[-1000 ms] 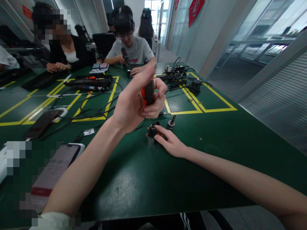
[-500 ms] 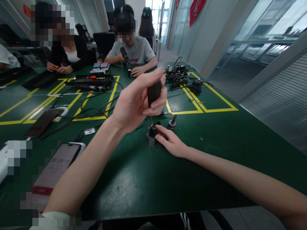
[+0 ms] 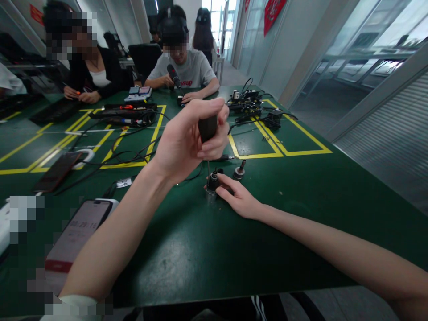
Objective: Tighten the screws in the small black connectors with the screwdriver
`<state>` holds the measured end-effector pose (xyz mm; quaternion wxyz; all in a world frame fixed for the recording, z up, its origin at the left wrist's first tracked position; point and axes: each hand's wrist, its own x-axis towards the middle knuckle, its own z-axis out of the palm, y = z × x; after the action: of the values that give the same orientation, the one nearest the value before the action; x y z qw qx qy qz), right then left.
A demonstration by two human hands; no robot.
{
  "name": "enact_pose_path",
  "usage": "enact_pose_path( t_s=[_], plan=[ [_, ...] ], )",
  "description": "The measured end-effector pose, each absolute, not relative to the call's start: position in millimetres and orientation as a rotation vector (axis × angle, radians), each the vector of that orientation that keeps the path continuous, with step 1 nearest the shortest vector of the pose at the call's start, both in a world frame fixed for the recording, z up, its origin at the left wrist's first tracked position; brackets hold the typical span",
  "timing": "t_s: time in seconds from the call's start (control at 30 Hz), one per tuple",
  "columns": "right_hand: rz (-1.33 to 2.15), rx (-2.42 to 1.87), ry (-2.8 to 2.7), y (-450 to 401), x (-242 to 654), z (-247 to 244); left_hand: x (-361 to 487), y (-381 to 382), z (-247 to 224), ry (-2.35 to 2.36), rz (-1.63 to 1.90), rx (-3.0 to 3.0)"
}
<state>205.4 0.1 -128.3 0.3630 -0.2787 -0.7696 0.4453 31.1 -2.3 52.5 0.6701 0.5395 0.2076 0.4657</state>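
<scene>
My left hand point(image 3: 192, 133) is wrapped round the dark handle of a screwdriver point(image 3: 207, 128), held upright with its thin shaft pointing down. The shaft reaches the left side of a small black and metal cylindrical part point(image 3: 212, 182) standing on the green table point(image 3: 267, 263). Where exactly the tip sits is hidden. My right hand point(image 3: 239, 198) grips that part from the right between thumb and fingers. Just behind the right fingers stands a second metal part with a thin stem point(image 3: 240, 170), touched by neither hand. A small dark round piece point(image 3: 220, 171) lies close behind the held part.
A phone with a running timer point(image 3: 78, 240) lies by my left forearm, another phone point(image 3: 57, 171) beyond it. Black cables point(image 3: 130, 156) cross the left side. A heap of cables and black parts point(image 3: 250, 107) lies far right. Across the table a person point(image 3: 187, 67) holds a power screwdriver point(image 3: 174, 76).
My left hand has shifted slightly left and the screwdriver handle has turned or tilted in its grip. The right hand and the held part have stayed almost in place.
</scene>
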Motion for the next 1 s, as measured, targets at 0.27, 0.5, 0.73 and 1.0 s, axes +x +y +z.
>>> enact_pose_path(
  t_s=[0.27,0.5,0.73,1.0],
  plan=[
    [1.132,-0.717,-1.986,0.9,206.5,-129.4,24.3,4.1,49.0,0.481,1.031,1.219],
    [1.174,-0.724,-1.97,-0.5,205.6,-126.7,26.4,0.8,51.2,0.482,1.061,1.191],
    [1.148,-0.731,-1.973,-0.1,205.8,-129.2,23.6,3.7,50.2,0.468,1.035,1.183],
    [1.169,-0.73,-1.964,-0.7,205.2,-128.1,26.9,-0.2,52.1,0.439,1.042,1.191]
  ],
)
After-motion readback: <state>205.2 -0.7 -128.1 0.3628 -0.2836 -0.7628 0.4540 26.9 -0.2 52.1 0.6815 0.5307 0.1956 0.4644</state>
